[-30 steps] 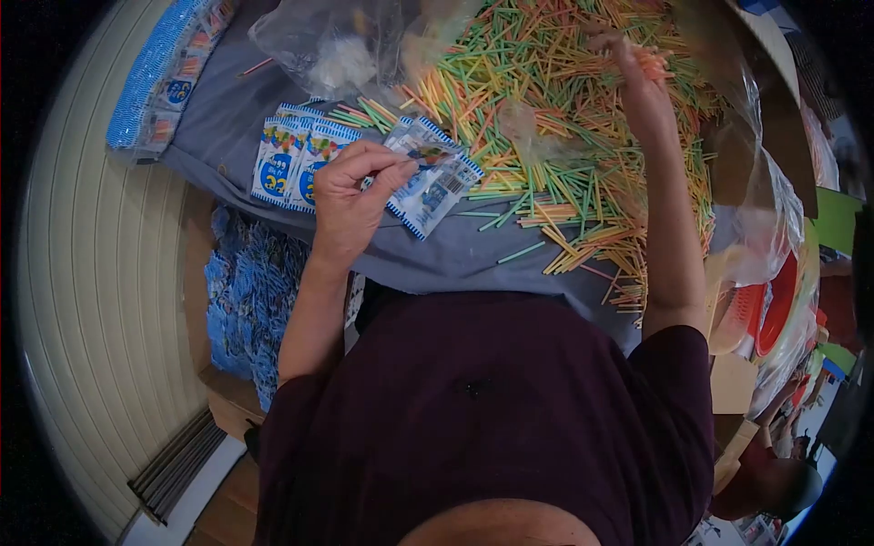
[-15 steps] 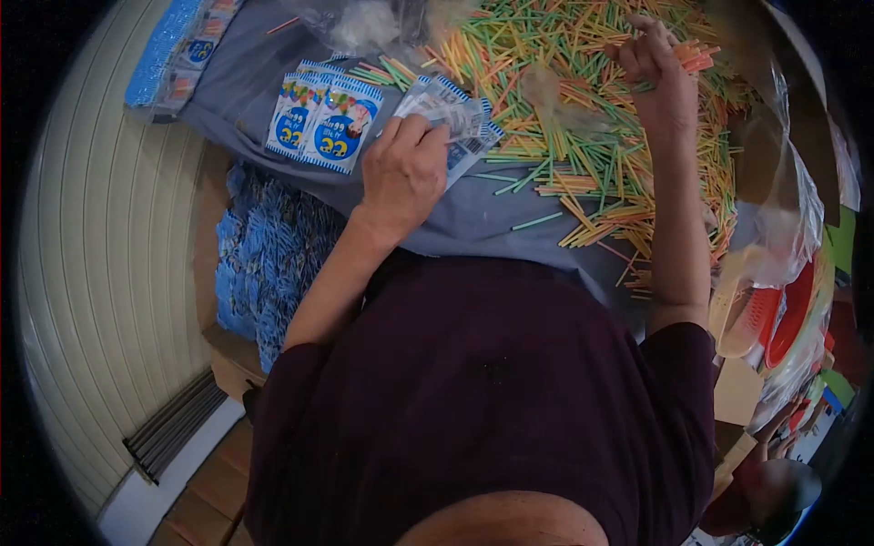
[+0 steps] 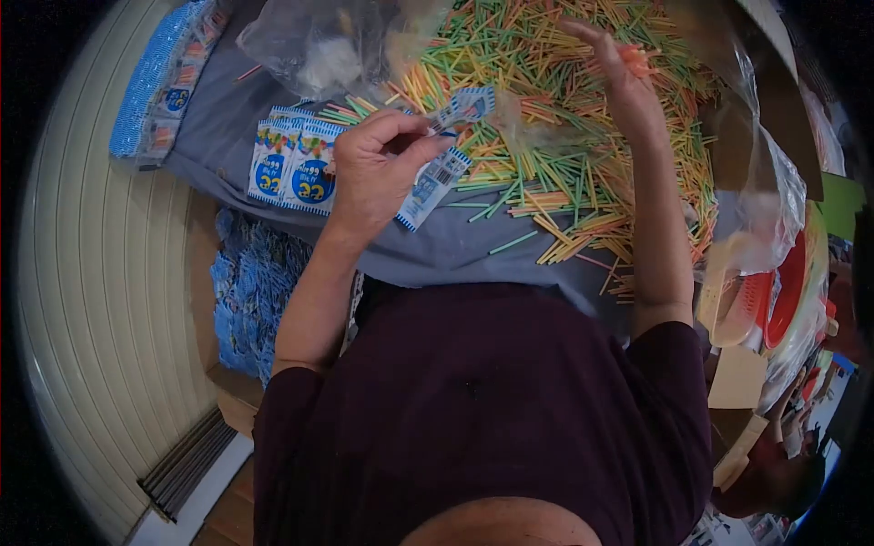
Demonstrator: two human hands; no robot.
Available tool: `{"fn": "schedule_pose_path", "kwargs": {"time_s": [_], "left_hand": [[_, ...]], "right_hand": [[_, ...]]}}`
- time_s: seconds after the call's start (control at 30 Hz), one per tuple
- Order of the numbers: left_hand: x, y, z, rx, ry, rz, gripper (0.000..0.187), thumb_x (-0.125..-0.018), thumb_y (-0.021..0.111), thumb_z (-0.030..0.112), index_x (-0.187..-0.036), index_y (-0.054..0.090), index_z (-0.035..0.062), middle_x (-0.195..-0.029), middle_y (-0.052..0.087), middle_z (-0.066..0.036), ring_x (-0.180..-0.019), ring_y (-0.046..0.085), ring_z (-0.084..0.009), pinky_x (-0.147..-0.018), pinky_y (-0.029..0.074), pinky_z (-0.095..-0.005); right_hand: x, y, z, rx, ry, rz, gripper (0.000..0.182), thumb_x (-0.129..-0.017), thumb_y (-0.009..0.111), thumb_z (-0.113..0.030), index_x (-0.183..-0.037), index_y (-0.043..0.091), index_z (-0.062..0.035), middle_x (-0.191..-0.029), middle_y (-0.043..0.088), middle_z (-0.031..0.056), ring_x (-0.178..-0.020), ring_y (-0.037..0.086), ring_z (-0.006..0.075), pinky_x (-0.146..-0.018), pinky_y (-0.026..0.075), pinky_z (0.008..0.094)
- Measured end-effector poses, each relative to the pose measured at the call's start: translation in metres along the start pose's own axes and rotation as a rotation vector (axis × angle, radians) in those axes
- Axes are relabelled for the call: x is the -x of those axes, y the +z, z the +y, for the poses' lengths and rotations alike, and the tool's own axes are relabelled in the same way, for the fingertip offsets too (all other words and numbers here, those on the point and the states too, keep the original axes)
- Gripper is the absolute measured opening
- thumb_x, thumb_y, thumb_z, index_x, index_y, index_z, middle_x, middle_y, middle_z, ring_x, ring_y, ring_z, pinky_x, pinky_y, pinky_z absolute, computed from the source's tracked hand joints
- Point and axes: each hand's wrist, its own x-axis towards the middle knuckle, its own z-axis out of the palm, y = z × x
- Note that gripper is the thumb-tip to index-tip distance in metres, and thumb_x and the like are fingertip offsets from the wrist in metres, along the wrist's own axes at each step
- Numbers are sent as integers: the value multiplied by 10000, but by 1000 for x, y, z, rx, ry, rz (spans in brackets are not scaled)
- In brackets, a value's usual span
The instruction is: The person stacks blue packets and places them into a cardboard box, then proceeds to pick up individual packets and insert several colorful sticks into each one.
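Observation:
My left hand pinches a small blue-and-white packet between thumb and fingertips, lifted above the cloth. Below it lies another packet with a barcode, its back facing up. Just left of that hand are several printed packets, overlapping face up. My right hand is over the heap of thin coloured sticks, with its fingers curled round a small bunch of pink-orange sticks and at least one finger stretched out.
Clear plastic bags lie at the back of the grey cloth. A bundle of blue packets sits at the far left. Below the cloth's edge stands a box of blue packets. Red baskets and another person are at right.
My left hand has turned and raised a packet off the cloth, uncovering the barcoded one. My right hand, still holding sticks, has shifted slightly left. The whole view has moved a little.

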Motion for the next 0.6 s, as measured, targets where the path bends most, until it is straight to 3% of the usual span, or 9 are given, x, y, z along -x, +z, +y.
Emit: {"fn": "schedule_pose_path", "kwargs": {"time_s": [0.17, 0.23, 0.3, 0.43, 0.5, 0.53, 0.6], "left_hand": [[-37, 37, 9, -124, 31, -137, 149, -766, 799, 22, -879, 719, -31, -781, 665, -34, -693, 604, -73, -612, 475, -222], [-49, 48, 7, -106, -92, -220, 128, -808, 769, 17, -904, 707, -40, -775, 659, -15, -695, 604, -64, -631, 486, -218], [-57, 55, 1, -101, -18, -222, 132, -788, 783, 32, -886, 717, -28, -762, 665, -26, -673, 608, -75, -612, 484, -231], [-62, 70, -2, -56, 82, -199, 137, -770, 794, 53, -870, 729, -15, -748, 673, -39, -657, 616, -85, -592, 483, -244], [-65, 74, -9, -27, 72, -204, 133, -771, 792, 54, -870, 732, -13, -745, 673, -40, -658, 617, -84, -589, 483, -243], [-67, 76, -13, 6, 59, -213, 130, -772, 790, 54, -870, 734, -11, -741, 674, -42, -658, 618, -83, -586, 483, -241], [-70, 77, -19, 87, 13, -226, 125, -779, 786, 56, -876, 737, -6, -745, 678, -39, -662, 617, -81, -583, 482, -240]], "right_hand": [[-1, -12, -25, -378, -97, -19, 672, -1015, 308, -592, -1297, 584, -48, -1306, 604, 109, -1192, 538, 217, -1045, 381, 359], [-5, -11, -31, -572, -145, -35, 726, -1008, 291, -617, -1269, 590, -8, -1285, 618, 118, -1156, 551, 186, -1030, 391, 342], [-7, -10, -34, -767, -189, -46, 783, -1001, 275, -641, -1242, 595, 31, -1265, 633, 127, -1120, 564, 156, -1015, 400, 326], [-12, -4, -32, -565, -73, -120, 719, -1019, 285, -604, -1221, 635, -9, -1230, 656, 104, -1083, 569, 156, -976, 409, 319], [-12, 2, -31, -397, -40, -152, 549, -987, 458, -549, -1229, 674, -106, -1048, 698, 42, -1026, 585, 182, -974, 422, 303], [-12, 4, -31, -399, -43, -156, 549, -987, 458, -549, -1229, 674, -106, -1048, 698, 42, -1026, 585, 182, -974, 422, 303], [-11, 6, -30, -339, -48, -239, 621, -1007, 367, -558, -1286, 625, -67, -1223, 649, 85, -1152, 542, 156, -954, 428, 334]]}}
